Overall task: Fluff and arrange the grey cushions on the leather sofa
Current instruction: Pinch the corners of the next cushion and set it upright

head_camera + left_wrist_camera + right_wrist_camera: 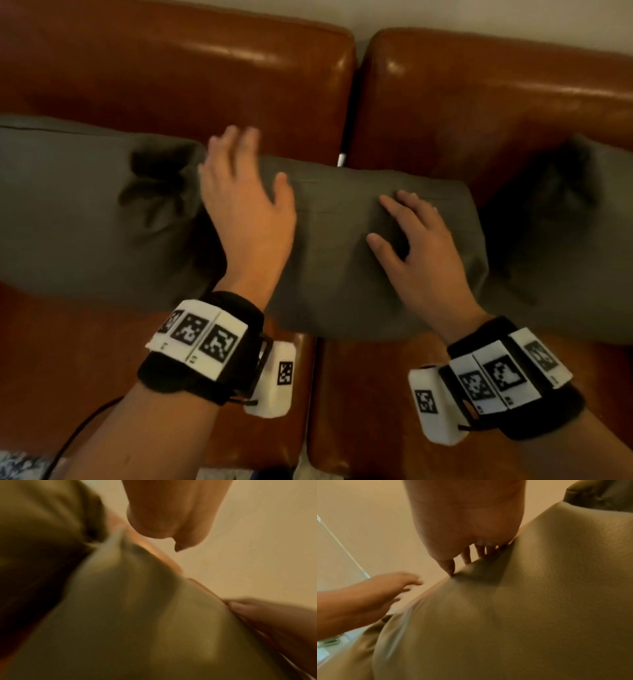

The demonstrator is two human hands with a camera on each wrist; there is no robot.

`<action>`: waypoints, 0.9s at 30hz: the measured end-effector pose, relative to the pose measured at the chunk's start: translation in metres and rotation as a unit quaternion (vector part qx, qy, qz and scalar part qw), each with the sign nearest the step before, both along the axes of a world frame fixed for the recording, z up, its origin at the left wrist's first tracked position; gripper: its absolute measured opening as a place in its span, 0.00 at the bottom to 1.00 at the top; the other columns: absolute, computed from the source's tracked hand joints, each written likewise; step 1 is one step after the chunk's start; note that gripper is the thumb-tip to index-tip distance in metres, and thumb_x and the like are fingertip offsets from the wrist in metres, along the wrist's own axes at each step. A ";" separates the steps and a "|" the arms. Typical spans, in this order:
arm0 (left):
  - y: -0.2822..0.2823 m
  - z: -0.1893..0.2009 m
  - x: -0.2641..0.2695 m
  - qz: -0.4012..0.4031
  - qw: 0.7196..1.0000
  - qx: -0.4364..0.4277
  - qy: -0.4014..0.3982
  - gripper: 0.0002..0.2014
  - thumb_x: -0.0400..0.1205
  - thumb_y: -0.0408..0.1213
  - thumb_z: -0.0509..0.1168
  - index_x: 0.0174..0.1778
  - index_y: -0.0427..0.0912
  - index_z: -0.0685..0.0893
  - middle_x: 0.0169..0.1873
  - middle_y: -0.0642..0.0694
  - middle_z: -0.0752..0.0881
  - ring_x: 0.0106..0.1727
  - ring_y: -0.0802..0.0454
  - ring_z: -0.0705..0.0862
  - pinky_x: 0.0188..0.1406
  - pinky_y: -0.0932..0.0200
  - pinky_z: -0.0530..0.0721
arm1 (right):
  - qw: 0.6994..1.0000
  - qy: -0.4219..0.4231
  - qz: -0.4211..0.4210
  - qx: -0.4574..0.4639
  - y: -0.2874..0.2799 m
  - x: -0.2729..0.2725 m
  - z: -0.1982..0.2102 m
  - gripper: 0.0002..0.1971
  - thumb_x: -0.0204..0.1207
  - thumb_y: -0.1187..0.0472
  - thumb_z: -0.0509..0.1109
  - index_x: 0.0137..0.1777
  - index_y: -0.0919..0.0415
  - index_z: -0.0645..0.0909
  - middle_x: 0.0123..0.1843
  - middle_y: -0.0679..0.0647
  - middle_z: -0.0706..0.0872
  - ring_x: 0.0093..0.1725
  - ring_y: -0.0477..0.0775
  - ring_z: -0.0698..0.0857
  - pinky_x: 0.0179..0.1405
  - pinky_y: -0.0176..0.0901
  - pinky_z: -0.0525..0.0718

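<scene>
Three grey cushions lean in a row against the back of the brown leather sofa. The middle cushion straddles the seam between the two seats. My left hand hovers, blurred, with fingers spread over its upper left corner, next to the left cushion. My right hand lies on the middle cushion's front with spread fingers, their tips pressing a dent into the fabric. The right cushion stands beside it. In the left wrist view the middle cushion fills the frame.
A narrow gap with a pale object in it splits the two back cushions of the sofa. Bare leather seat shows in front of the cushions. A dark cable trails from my left forearm. A pale wall rises behind the sofa.
</scene>
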State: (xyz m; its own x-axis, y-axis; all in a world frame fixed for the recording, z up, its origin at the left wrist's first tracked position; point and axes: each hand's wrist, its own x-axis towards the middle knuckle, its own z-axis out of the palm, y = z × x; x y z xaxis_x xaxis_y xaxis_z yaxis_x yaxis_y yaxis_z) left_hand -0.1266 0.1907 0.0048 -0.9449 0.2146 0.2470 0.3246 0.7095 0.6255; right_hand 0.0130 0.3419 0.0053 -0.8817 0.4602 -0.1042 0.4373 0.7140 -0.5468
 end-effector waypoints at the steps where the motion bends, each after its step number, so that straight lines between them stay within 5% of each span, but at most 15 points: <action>1: 0.014 0.003 0.006 -0.070 0.996 -0.029 0.040 0.23 0.81 0.42 0.63 0.73 0.43 0.77 0.74 0.42 0.74 0.79 0.41 0.67 0.79 0.39 0.64 | 0.999 0.027 -0.003 -0.020 0.000 0.002 0.000 0.25 0.82 0.50 0.66 0.79 0.51 0.71 0.80 0.49 0.69 0.82 0.49 0.63 0.84 0.44 0.58; 4: 0.065 0.007 0.025 -0.310 0.951 -0.015 -0.006 0.16 0.81 0.38 0.61 0.62 0.42 0.85 0.64 0.43 0.83 0.68 0.44 0.78 0.69 0.42 0.75 | 0.992 0.103 -0.008 -0.075 0.005 0.013 0.003 0.18 0.79 0.65 0.68 0.69 0.57 0.80 0.68 0.50 0.80 0.69 0.46 0.77 0.70 0.29 0.70; 8: 0.113 0.009 0.040 -0.447 0.881 -0.066 -0.139 0.16 0.87 0.39 0.58 0.68 0.46 0.82 0.65 0.51 0.80 0.67 0.51 0.77 0.69 0.47 0.75 | 0.974 0.200 -0.103 -0.032 0.034 0.045 0.011 0.10 0.74 0.70 0.67 0.51 0.60 0.85 0.50 0.50 0.85 0.52 0.46 0.83 0.55 0.36 0.80; 12: 0.121 0.007 0.042 -0.445 0.872 -0.169 -0.114 0.14 0.85 0.46 0.60 0.65 0.51 0.81 0.61 0.52 0.81 0.64 0.50 0.78 0.66 0.42 0.76 | 0.959 0.125 -0.238 -0.089 0.087 0.076 0.000 0.03 0.79 0.62 0.69 0.49 0.53 0.81 0.45 0.48 0.83 0.43 0.41 0.81 0.47 0.45 0.82; 16: 0.133 0.021 0.042 -0.446 0.860 -0.229 -0.093 0.10 0.83 0.48 0.62 0.55 0.51 0.84 0.52 0.52 0.81 0.55 0.49 0.81 0.57 0.42 0.80 | 0.973 -0.022 -0.179 -0.146 0.115 0.072 -0.028 0.16 0.73 0.45 0.76 0.51 0.55 0.83 0.42 0.48 0.85 0.43 0.48 0.83 0.45 0.46 0.82; 22: 0.189 0.048 0.048 -0.419 0.806 -0.414 -0.057 0.16 0.81 0.58 0.62 0.38 0.50 0.77 0.42 0.49 0.80 0.49 0.44 0.81 0.45 0.49 0.80 | 0.974 0.009 -0.169 -0.154 0.112 0.055 -0.050 0.09 0.70 0.53 0.77 0.43 0.56 0.83 0.38 0.52 0.86 0.42 0.55 0.85 0.45 0.56 0.85; 25: 0.221 0.045 0.056 -0.401 0.772 -0.489 -0.056 0.21 0.76 0.64 0.66 0.43 0.50 0.72 0.44 0.47 0.76 0.50 0.42 0.79 0.45 0.48 0.79 | 0.977 0.034 -0.151 -0.143 0.109 0.057 -0.053 0.08 0.74 0.53 0.74 0.43 0.56 0.82 0.41 0.50 0.84 0.42 0.56 0.84 0.42 0.53 0.84; 27: 0.231 0.038 0.058 -0.390 0.742 -0.538 -0.088 0.20 0.75 0.60 0.70 0.42 0.49 0.71 0.45 0.47 0.77 0.52 0.41 0.80 0.46 0.47 0.79 | 0.979 0.046 -0.144 -0.139 0.111 0.061 -0.054 0.08 0.75 0.52 0.73 0.42 0.55 0.82 0.40 0.48 0.82 0.42 0.55 0.83 0.41 0.51 0.82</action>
State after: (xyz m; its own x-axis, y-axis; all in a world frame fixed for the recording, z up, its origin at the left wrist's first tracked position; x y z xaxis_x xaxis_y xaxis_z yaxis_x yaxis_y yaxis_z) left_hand -0.0683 0.4215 0.0426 -0.4271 0.6970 -0.5760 0.8794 0.4685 -0.0851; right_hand 0.0738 0.4526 -0.0491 -0.7315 0.6557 -0.1873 0.5387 0.3872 -0.7483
